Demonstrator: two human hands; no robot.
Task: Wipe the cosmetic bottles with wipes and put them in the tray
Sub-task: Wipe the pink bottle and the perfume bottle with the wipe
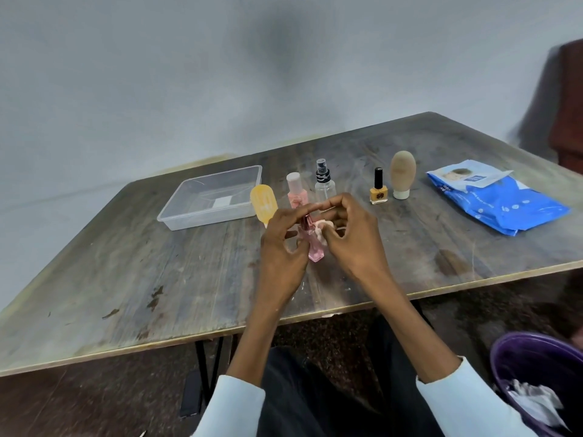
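My left hand [282, 247] grips a small pink glass bottle [315, 249] above the middle of the table. My right hand [350, 234] pinches a crumpled white wipe [321, 227] against the bottle's upper side. Behind my hands stand a yellow tube [263, 203], a pink bottle with a white cap [296, 192] and a clear spray bottle [325, 181]. Further right stand a yellow nail polish bottle [378, 189] and a beige tube on its white cap [402, 173]. The clear plastic tray [176, 212] lies at the left with no bottles in it.
A blue pack of wipes [498, 203] lies at the table's right side. A purple bin [517, 357] with used white wipes sits on the floor at lower right. The worn wooden table [126, 279] stands against a grey wall.
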